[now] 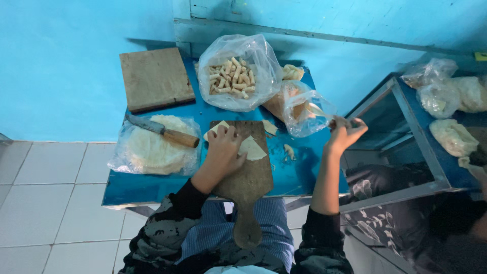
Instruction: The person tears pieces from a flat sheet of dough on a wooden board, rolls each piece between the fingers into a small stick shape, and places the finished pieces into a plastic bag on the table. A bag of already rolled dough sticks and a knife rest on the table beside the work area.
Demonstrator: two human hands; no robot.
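Paddle-shaped wooden board (247,177) sits nearest, its handle overhanging the blue table (152,190) toward the person's lap; a nudge from a knee or sleeve could tip it and slide the dough off. Left hand (223,152) lies palm-down, fingers spread, pressing a pale triangular dough sheet (252,148) flat on the board. Right hand (342,133) is raised off the table's right edge, fingertips pinching a thin strip I cannot make out, just beside a small clear bag (308,112); that bag leans at the edge and could spill. Knife (162,131) with a wooden handle rests across a clear bag of round flat wrappers (152,147); the blade lies near the left hand, so a careless reach risks a cut. Packages: big clear bag of pale rolled sticks (236,76) at the table's back, mouth open; square wooden block (156,78) back left; several knotted clear bags (446,96) on the glass-sided cabinet at right; no labels or signs visible.
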